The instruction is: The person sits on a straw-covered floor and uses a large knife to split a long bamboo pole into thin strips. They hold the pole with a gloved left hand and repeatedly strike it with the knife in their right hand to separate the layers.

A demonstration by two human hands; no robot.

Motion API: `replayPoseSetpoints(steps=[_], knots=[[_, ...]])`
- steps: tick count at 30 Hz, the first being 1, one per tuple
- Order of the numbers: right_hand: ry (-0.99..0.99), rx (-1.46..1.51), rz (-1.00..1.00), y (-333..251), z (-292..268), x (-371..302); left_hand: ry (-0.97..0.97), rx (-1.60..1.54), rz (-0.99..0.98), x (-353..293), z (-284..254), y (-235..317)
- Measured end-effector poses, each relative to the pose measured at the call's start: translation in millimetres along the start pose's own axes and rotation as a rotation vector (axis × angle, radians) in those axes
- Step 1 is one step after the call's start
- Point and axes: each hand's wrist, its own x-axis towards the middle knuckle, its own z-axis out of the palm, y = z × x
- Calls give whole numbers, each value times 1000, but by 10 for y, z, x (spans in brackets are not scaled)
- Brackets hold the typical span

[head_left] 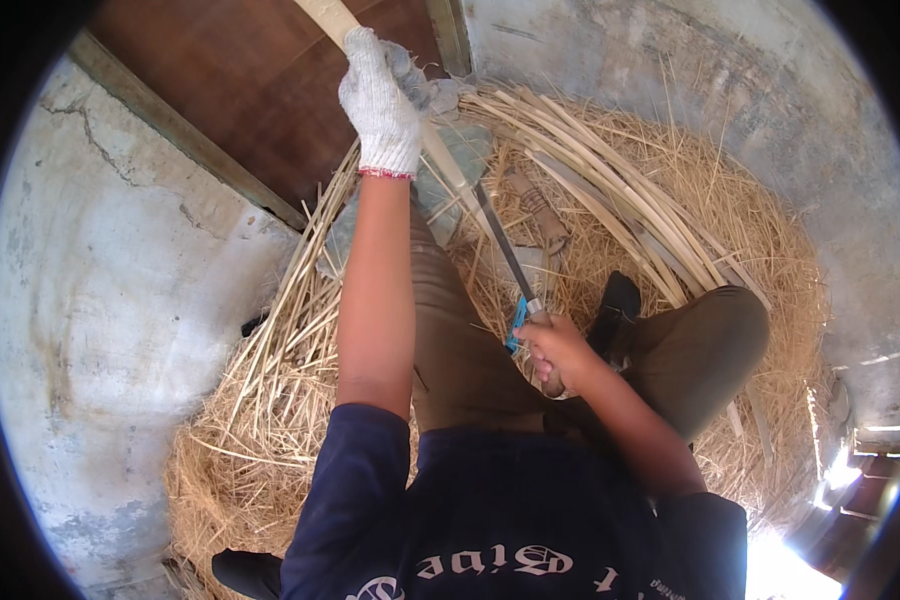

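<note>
Basically, the key relation is strip to knife (pixel 513 258): the pale strip (pixel 442 158), probably bamboo, lies ahead and to the left of the knife, its long axis slanting down from upper left toward the blade, roughly in line with it. Whether strip and blade touch, can't tell. Left hand (pixel 382 110), in a white knit glove, is closed around the strip, beyond the knife's tip. Right hand (pixel 560 350), bare, is wrapped around the knife's handle, fingers curled in, so it is the nearer one to the blade. Blue item (pixel 517 325) sits just left of the knife's handle end, kind unclear. Long split strips (pixel 610 190) lie in a bundle right of the knife; thinner strips (pixel 280 340) pile up left of it. Straw-coloured shavings (pixel 770 260) spread widely around the knife, thick to its right. Nothing clearly reads as a container, so no contents to list.
</note>
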Motion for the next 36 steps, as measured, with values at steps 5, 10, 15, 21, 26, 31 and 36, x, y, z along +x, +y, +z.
replayPoseSetpoints(steps=[5, 10, 15, 21, 26, 31, 36], knots=[[8, 126, -61, -167, 19, -238, -32, 82, -9, 103, 105, -90], [351, -385, -696, 25, 101, -110, -47, 105, -33, 65, 217, -142], [216, -296, -262, 137, 23, 136, -53, 150, -38, 53, 344, -250], [61, 55, 68, -101, -4, -72, -76, 304, 61, -64, 437, -239], [-49, 228, 137, -250, -75, -249, -64, 304, 23, -169, 493, -159], [291, -356, -426, -91, 140, -288, -52, 408, 175, -93, 424, -232], [268, -356, -486, 89, 47, -6, -65, 204, 49, -24, 354, -242]])
